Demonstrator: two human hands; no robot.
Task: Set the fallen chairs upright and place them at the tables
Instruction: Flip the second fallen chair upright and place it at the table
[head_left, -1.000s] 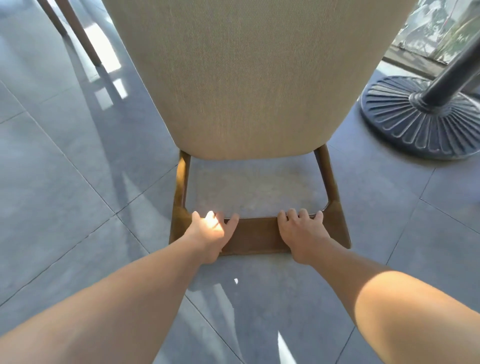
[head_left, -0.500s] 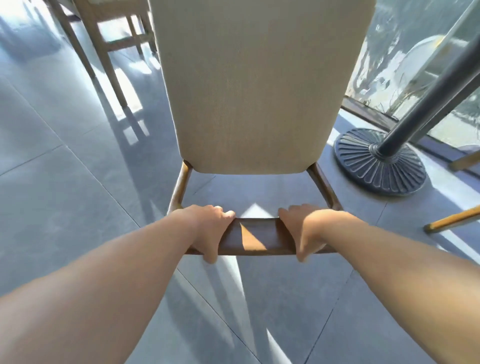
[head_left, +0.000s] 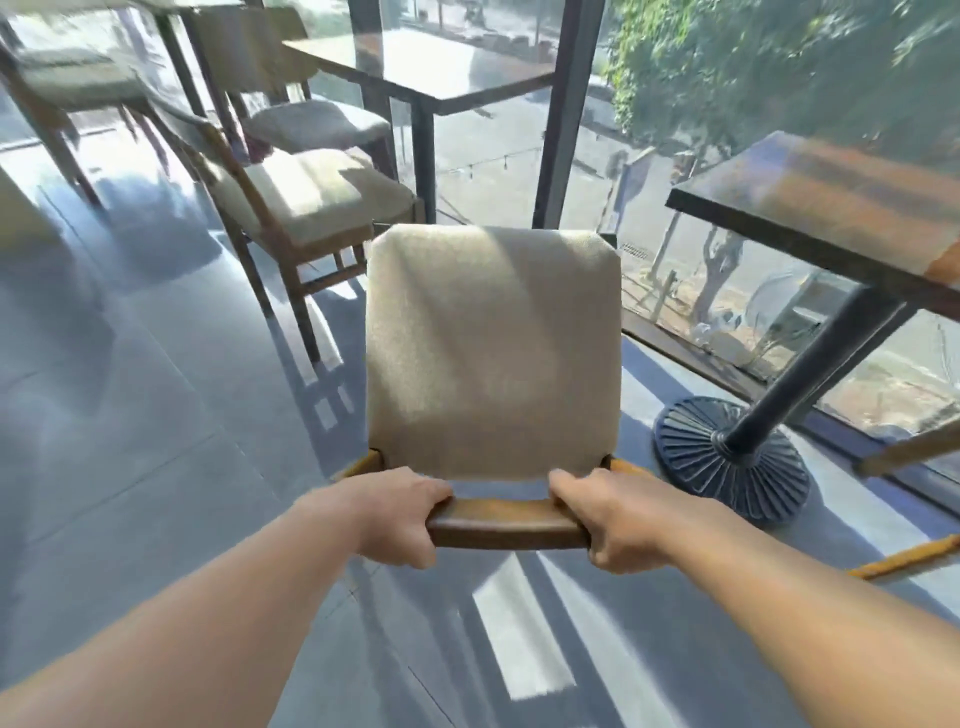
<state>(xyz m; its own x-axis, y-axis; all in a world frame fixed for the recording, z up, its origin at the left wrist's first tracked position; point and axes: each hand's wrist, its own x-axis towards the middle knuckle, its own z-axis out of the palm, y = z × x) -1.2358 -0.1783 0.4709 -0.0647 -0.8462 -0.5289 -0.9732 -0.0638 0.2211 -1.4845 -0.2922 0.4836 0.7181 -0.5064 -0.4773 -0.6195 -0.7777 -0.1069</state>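
Observation:
A chair with a beige padded back (head_left: 493, 353) and a brown wooden top rail (head_left: 506, 522) is straight in front of me, seen from behind, with its back raised. My left hand (head_left: 400, 512) grips the rail's left end and my right hand (head_left: 613, 519) grips its right end. The seat and legs are hidden behind the backrest. A dark-topped table (head_left: 831, 208) on a black post with a round ribbed base (head_left: 727, 457) stands to the right of the chair.
Upright beige chairs (head_left: 306, 202) stand at a second table (head_left: 431, 73) to the back left. Two wooden chair legs (head_left: 904, 558) poke in at the right edge. A glass wall with a dark post (head_left: 566, 114) runs behind. Grey floor tiles (head_left: 130, 415) spread to the left.
The chair's back has come up off the floor and now stands much higher. My hands have risen with the rail, and my view has lifted from the floor to the tables and window.

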